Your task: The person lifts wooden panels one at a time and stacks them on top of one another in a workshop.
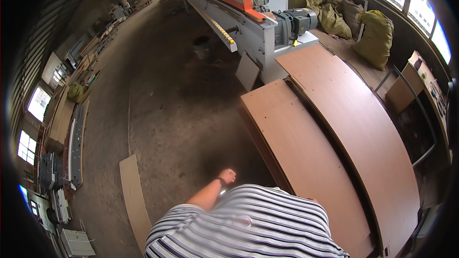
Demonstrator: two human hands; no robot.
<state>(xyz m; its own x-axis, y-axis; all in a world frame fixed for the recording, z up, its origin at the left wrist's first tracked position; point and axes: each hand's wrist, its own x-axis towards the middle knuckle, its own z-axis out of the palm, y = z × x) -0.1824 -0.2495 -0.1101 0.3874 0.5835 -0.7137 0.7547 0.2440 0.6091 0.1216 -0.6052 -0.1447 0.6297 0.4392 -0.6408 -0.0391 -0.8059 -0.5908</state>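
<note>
My left hand (pixel 228 176) is held out in front of my body, over the bare floor, with a dark band around its wrist. Its fingers look curled in, and nothing shows in them. Of my right hand (pixel 313 200) only a sliver shows past the edge of my striped shirt, beside the nearer stack of wood-coloured panels (pixel 291 134); its fingers are hidden. A second stack of panels (pixel 354 110) lies farther right, with a dark narrow gap between the two. Small holes dot the panels' faces.
A large grey machine (pixel 267 43) with a motor (pixel 303 20) stands ahead, a loose board (pixel 247 71) leaning by it. Full sacks (pixel 375 38) sit at the far right. A long flat strip of board (pixel 133 191) lies on the floor at left. Materials line the left wall.
</note>
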